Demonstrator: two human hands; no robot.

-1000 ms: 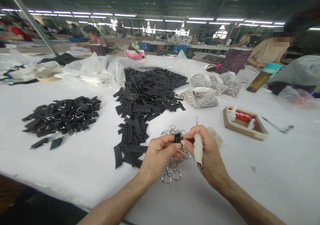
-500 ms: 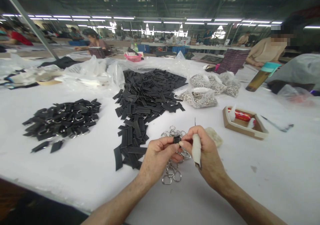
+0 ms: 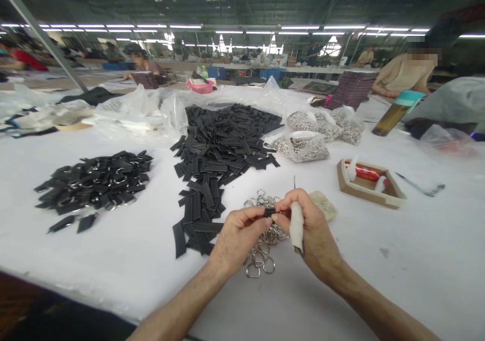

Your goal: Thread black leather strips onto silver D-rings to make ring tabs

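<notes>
My left hand (image 3: 239, 235) pinches a small black strap piece (image 3: 270, 212) between thumb and fingers, and my right hand's fingertips (image 3: 282, 207) touch its other end. My right hand (image 3: 316, 235) also grips a white-wrapped tool (image 3: 297, 227) with a thin metal needle tip (image 3: 294, 182) sticking up. Under both hands lies a heap of metal swivel rings (image 3: 263, 250). Beside my left hand spreads a large pile of flat black strips (image 3: 200, 199). A pale sponge-like pad (image 3: 323, 205) sits just past my right hand.
On the white-covered table lie a heap of black straps with rings (image 3: 93, 182) at left and bags of metal rings (image 3: 303, 146) ahead. A cardboard tray with a red tube (image 3: 367, 189) sits right. A co-worker (image 3: 403, 73) sits far right.
The black strap piece has turned from a short upright stub to lying more sideways between my fingers. My hands have barely moved, and the view has shifted slightly.
</notes>
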